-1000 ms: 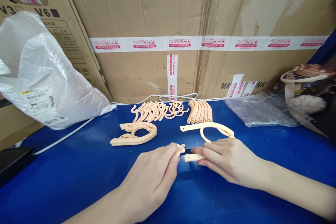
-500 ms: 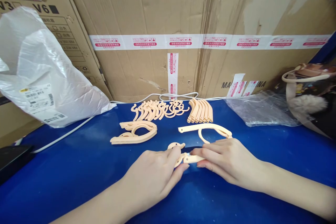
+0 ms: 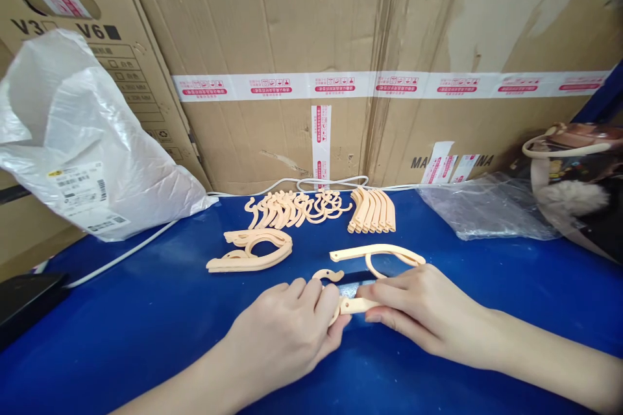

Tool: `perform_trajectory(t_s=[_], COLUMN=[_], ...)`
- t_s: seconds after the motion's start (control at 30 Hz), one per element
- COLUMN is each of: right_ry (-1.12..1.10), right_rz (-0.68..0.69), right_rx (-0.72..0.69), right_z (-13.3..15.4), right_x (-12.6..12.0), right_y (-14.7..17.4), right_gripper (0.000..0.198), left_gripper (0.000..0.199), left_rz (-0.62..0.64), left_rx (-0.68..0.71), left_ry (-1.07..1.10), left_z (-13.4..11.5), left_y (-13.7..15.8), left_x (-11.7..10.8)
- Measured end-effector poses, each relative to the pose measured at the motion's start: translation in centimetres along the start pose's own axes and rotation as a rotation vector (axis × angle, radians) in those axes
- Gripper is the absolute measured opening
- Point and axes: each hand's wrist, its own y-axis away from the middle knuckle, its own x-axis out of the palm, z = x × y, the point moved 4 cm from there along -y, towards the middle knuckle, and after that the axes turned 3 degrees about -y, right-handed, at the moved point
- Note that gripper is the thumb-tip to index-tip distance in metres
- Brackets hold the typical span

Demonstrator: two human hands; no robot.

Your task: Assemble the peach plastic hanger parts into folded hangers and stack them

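Note:
My right hand [image 3: 428, 311] pinches a peach plastic hanger arm [image 3: 359, 305], whose end with a small hole points left. Closed fingers of my left hand [image 3: 287, 324] grip a curved hanger piece [image 3: 335, 312] against that end; most of it is hidden. Just behind my left knuckles shows a curved hook-like part [image 3: 329, 274]; whether it joins the held piece I cannot tell. Beyond my right fingers lies a partly covered hanger [image 3: 374, 250] with a long arm and a ring. Folded hangers [image 3: 265, 263] are stacked to the left of it.
Loose hooks [image 3: 292, 207] and a row of hanger arms [image 3: 372, 211] lie at the back of the blue table [image 3: 160, 337]. A silver mailing bag [image 3: 87, 142], a black device [image 3: 29, 305], a white cable [image 3: 121, 253], clear plastic [image 3: 487, 207] and large cartons [image 3: 272, 26] surround them.
My left hand has closed further over the curved piece and its thumb has tucked in. The hanger arm has shifted slightly down. The whole view has tipped up a little.

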Motion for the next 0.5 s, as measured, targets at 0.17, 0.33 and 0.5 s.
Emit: perform_trajectory(t_s=[0.17, 0.33, 0.5], right_ry=[-0.032, 0.02, 0.157], right_rz=[0.019, 0.009, -0.031], right_rx=[-0.007, -0.015, -0.083], right_z=[0.12, -0.31, -0.53], right_x=[-0.08, -0.1, 0.3], right_y=[-0.12, -0.12, -0.07], right_gripper=[0.026, 0.029, 0.032], left_gripper=[0.023, 0.022, 0.017], left_rz=[-0.021, 0.007, 0.103], left_rx=[-0.009, -0.036, -0.06], left_ry=[0.046, 0.07, 0.161], left_z=[-0.09, -0.13, -0.47], left_y=[0.08, -0.03, -0.22], left_x=[0.0, 0.21, 0.54])
